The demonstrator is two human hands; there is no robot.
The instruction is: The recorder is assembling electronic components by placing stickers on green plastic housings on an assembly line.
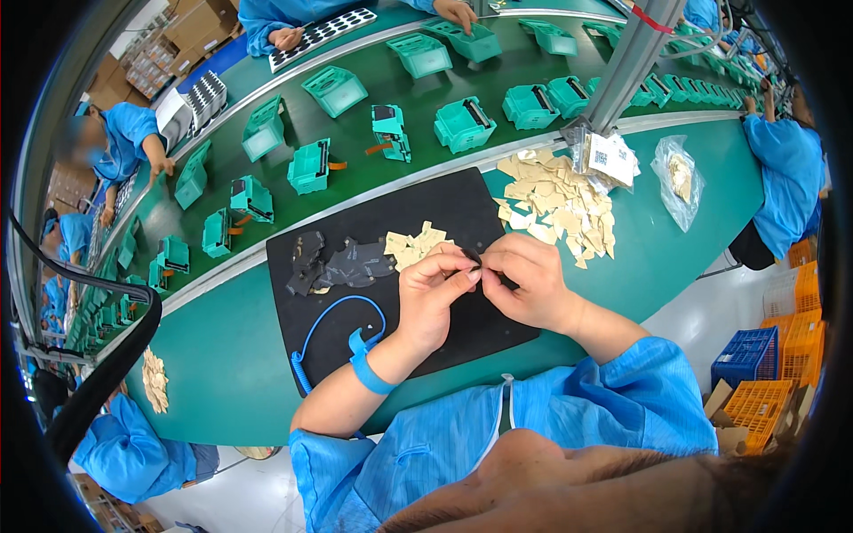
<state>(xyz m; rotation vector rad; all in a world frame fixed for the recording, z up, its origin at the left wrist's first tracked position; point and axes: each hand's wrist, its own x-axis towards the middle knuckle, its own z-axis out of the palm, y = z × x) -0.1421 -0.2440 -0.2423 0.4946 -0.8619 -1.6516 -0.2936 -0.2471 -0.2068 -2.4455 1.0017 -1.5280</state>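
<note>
Black and thin, the small film piece (472, 258) sits pinched between our two hands, just above the black mat (444, 213) on the green worktop (222, 355). Our left hand (433, 293) is closed down to a fingertip pinch on one side of the piece, thumb against forefinger, with the other fingers curled under. Our right hand (524, 284) meets it from the other side, its fingertips also closed on the same piece, so the two hands touch around it.

We judge the piece to be very light and flexible, more like a cut foil or sticker than a rigid part. It will likely bend or crease if squeezed across its face, and it may cling to skin, so the edges look like the place to hold it, with fingertips or nails. It is too small here to tell whether a backing layer is on it.

Just beyond our left hand lies a small heap of tan backing scraps (416, 245), and further to that side a cluster of dark film pieces (342, 265). Beyond our right hand spreads a larger pile of tan scraps (560, 200). A blue wrist strap (366, 366) with a coiled cord rings our left wrist.
</note>
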